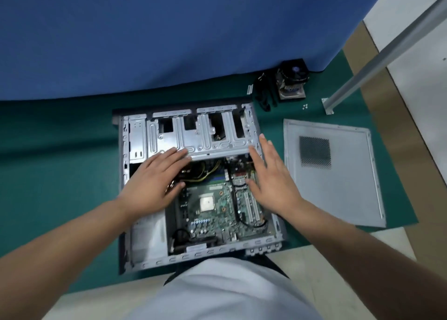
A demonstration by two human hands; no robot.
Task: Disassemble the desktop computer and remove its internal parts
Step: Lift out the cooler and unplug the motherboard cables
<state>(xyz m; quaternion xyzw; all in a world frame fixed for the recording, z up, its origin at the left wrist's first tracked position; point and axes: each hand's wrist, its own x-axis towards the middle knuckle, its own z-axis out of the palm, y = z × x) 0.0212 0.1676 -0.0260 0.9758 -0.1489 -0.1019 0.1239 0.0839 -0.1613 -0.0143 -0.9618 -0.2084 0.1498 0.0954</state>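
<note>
Grip: neither of your hands grasped anything; both lay flat, fingers straight and slightly spread.
Left hand: your palm hovered over the yellow and black cables at the left of the open case, and your fingertips reached the near edge of the drive cage; whether they pressed on it could not be told.
Right hand: your palm was over the right side of the motherboard, your long fingers pointed up along the case's right wall, and your thumb lay toward the board's red connectors.
Computer case: it lay on its side directly beneath both hands, open side up, between your forearms.
Drive cage: silver sheet metal, spanning the far half of the case, just beyond your fingertips.
Motherboard: green, with the bare CPU socket showing between your two wrists.
Side panel: it lay flat on the mat just to the right of the case, apart from your right hand, its mesh vent facing up.
Cooler with fan: it stood well beyond the case at the far right, against the blue partition, with black cables beside it.
Screws: a small cluster near the cooler.
Mat: green, under everything.
</note>
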